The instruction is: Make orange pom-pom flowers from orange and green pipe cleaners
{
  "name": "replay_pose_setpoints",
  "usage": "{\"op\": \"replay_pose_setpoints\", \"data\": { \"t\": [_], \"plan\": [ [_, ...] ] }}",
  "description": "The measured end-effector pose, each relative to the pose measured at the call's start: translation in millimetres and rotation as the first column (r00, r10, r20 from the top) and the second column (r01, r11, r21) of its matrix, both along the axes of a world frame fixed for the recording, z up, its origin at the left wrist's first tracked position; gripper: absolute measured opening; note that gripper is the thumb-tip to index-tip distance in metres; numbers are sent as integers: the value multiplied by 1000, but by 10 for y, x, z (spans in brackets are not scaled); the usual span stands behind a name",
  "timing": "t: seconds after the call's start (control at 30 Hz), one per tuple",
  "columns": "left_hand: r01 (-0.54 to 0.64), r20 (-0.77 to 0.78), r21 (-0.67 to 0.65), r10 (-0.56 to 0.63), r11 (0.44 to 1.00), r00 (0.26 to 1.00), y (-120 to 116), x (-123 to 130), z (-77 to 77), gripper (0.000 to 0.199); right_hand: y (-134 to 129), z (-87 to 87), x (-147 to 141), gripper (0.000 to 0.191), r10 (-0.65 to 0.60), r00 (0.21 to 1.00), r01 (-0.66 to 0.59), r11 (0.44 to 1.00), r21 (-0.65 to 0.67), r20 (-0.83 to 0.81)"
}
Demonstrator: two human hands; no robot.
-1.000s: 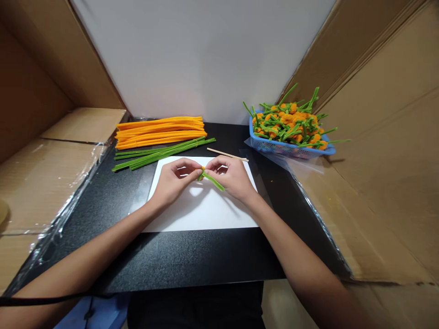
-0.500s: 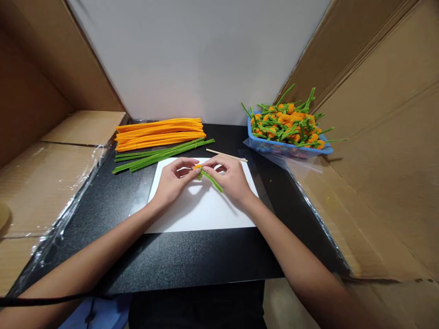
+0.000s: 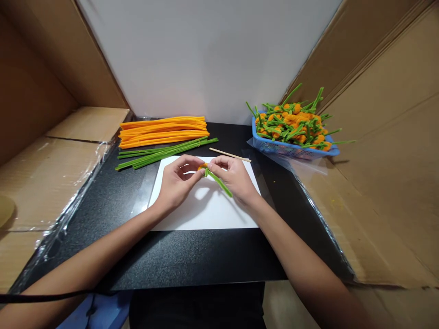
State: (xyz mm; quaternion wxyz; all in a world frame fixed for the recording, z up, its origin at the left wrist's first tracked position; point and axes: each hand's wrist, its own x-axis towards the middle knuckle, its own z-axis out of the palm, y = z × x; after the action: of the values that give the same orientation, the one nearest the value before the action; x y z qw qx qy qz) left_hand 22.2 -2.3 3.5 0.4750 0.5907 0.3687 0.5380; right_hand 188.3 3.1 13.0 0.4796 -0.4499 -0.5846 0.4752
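Observation:
Between my two hands, above a white sheet point(image 3: 202, 214), is a small pipe-cleaner flower point(image 3: 203, 167) with an orange head and a green stem point(image 3: 221, 183) slanting down to the right. The fingers of my left hand point(image 3: 176, 183) pinch the orange head from the left. My right hand point(image 3: 236, 178) has its thumb and fingertips closed on the flower from the other side, near where the green meets the orange. The fingertips partly hide the orange loops.
Orange pipe cleaners point(image 3: 163, 132) and green pipe cleaners point(image 3: 164, 153) lie at the back left. A thin wooden stick point(image 3: 229, 154) rests behind the sheet. At the back right a blue basket point(image 3: 291, 148) holds many orange-and-green flowers. Cardboard walls point(image 3: 387, 137) flank the black table point(image 3: 199, 260).
The whole view has shifted slightly. The green stem now points lower and further right, and more of the orange head shows between my fingertips. Both hands keep their pinch.

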Motion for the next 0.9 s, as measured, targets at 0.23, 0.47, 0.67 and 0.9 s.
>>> {"op": "replay_pose_setpoints", "data": {
  "t": [0.23,0.47,0.67,0.9],
  "plan": [
    [-13,-42,-6,13,1000,999,56,-23,1,18,-26,-28,-9,12,-85,989,62,981,186,118],
    [-72,29,-57,74,996,997,80,-25,-58,24,-142,-75,-130,17,-98,986,68,975,213,135],
    [-103,0,7,103,995,995,56,-13,-35,25,-158,-74,-164,22,-134,987,113,972,205,90],
    [-93,-13,25,93,995,996,51,-11,-49,19,-168,-78,-150,13,-159,980,120,954,273,124]
  ]
}}
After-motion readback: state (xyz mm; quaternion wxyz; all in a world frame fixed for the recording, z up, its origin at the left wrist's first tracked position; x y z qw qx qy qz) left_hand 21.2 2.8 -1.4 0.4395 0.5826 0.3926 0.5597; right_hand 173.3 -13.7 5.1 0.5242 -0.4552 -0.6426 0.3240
